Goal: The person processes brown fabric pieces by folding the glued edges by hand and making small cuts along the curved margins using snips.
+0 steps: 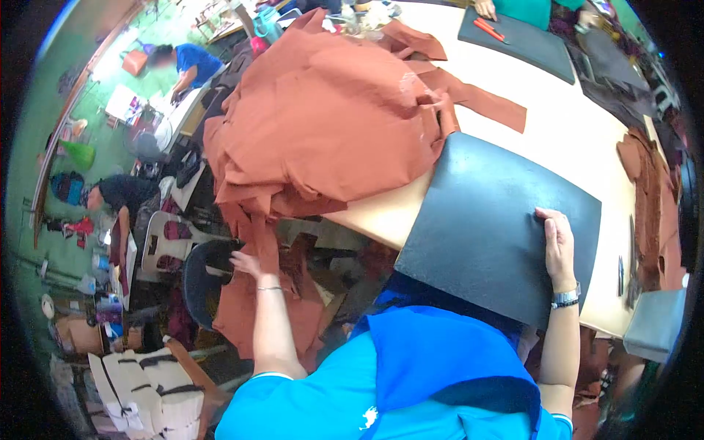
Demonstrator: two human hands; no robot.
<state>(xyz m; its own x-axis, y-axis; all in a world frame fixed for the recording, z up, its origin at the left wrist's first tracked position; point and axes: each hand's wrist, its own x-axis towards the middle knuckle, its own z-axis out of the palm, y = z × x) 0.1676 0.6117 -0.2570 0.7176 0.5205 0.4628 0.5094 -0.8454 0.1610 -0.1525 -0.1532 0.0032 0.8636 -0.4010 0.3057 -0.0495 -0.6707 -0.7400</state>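
Note:
My left hand (pixel 249 265) is out to the left of the table, beside a hanging strip of reddish-brown leather (pixel 265 246). Its fingers are spread, and I see nothing held in them. On the black cutting mat (pixel 491 220), near its right side, rests my right hand (pixel 559 246). The fingers there are loosely bent, with the thumb apart, and no tool shows in them. A big crumpled heap of reddish-brown leather (pixel 330 117) covers the table's left part. More of that leather (pixel 257 312) hangs low, below my left hand.
Across the white table (pixel 543 150), a person in a green top (pixel 524 11) has a second black mat (pixel 513 44) with orange-handled scissors (pixel 489 30). Brown leather pieces (pixel 645 205) lie along the right edge. A dark chair (pixel 202 282) stands at left; two people sit farther off.

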